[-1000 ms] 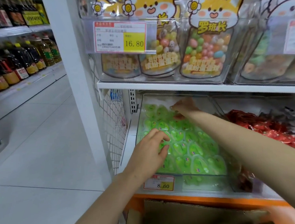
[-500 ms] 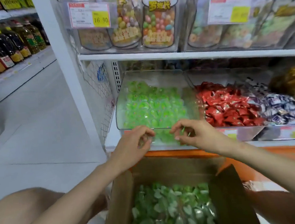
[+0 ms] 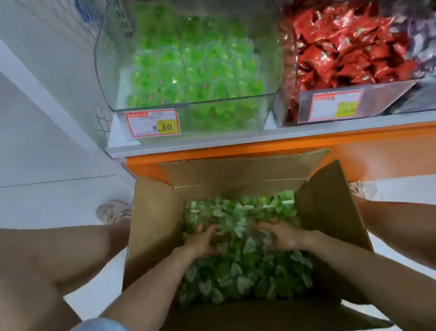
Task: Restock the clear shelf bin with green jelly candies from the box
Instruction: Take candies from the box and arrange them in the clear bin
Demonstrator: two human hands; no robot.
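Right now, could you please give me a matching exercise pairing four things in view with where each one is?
Things:
1. brown cardboard box
2. red foil-wrapped sweets
3. red-bordered price label marked 8.60
4. left hand

Places:
A. on the front of the clear plastic shelf bin
B. below the shelf, in front of the orange base
C. heaped just right of that bin
D. among the green jelly candies in the box

Pairs: 1-B, 2-C, 3-A, 4-D.

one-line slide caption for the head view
Left hand and right hand gather green jelly candies in the cardboard box, below the clear shelf bin.
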